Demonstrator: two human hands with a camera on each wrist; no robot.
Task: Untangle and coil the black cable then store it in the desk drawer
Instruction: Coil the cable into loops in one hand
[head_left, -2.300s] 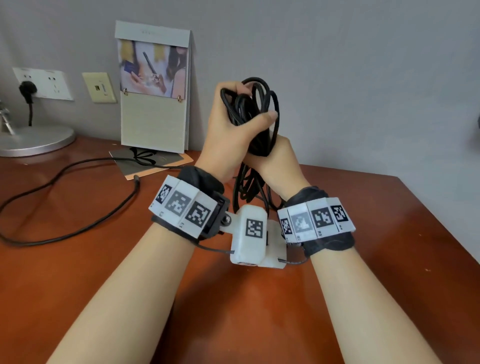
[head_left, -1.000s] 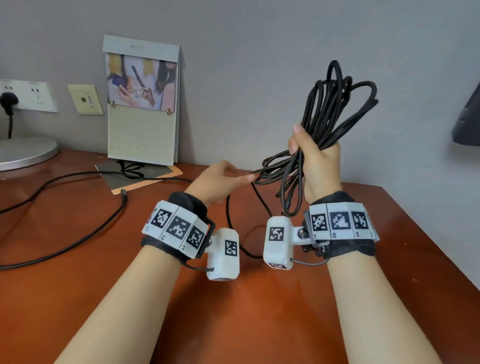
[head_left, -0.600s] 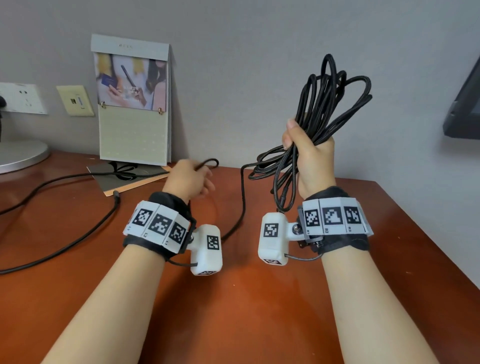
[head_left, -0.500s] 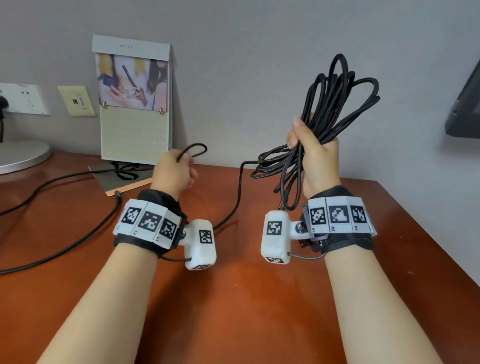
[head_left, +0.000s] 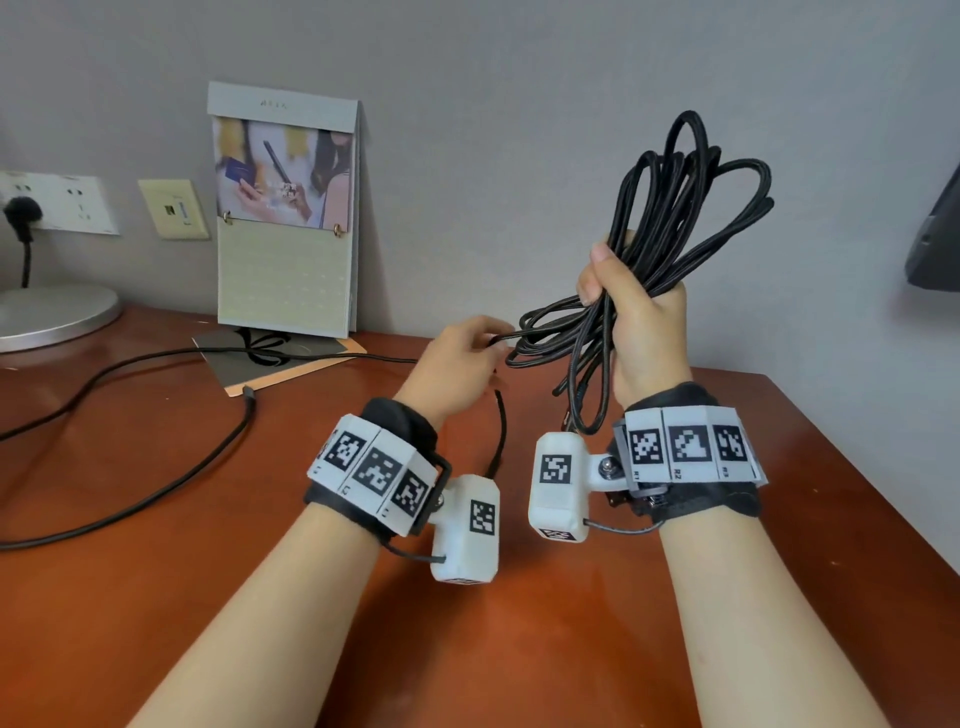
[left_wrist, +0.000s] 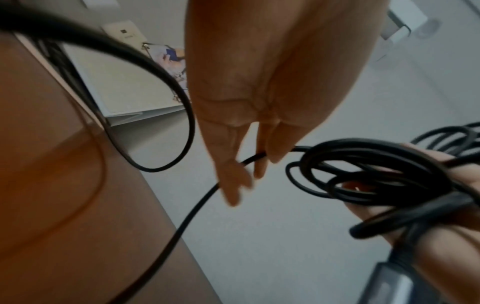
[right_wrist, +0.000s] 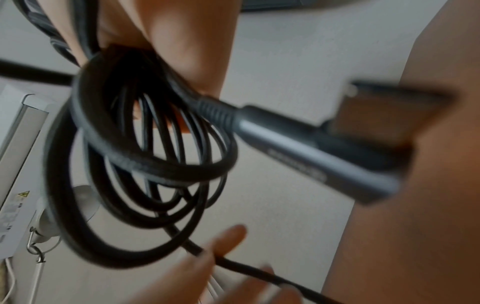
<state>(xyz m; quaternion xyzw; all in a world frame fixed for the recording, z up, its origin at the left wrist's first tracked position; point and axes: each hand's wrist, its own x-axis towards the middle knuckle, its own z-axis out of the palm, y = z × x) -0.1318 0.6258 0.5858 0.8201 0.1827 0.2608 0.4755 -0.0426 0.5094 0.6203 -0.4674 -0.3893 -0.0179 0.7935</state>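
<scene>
My right hand (head_left: 618, 291) is raised above the desk and grips the black cable (head_left: 691, 208) as a bundle of several loops. The loops stick up above the fist and hang below it. In the right wrist view the loops (right_wrist: 145, 164) hang under the palm, and a grey metal plug (right_wrist: 298, 148) juts out beside them. My left hand (head_left: 488, 345) is just left of the bundle and pinches one loose strand (left_wrist: 197, 207) between thumb and fingers (left_wrist: 233, 185). That strand droops toward the desk (head_left: 519, 649). No drawer is in view.
A desk calendar (head_left: 285, 218) leans on the wall at the back, with a flat card (head_left: 280, 364) under it. A second black lead (head_left: 182, 467) snakes over the desk's left side. A lamp base (head_left: 52, 317) and a wall socket (head_left: 57, 202) are far left. A dark screen edge (head_left: 935, 249) is at the right.
My left hand drew a strand out to the left and has now come back right, close to the bundle, still holding a strand. My right hand keeps the bundle raised.
</scene>
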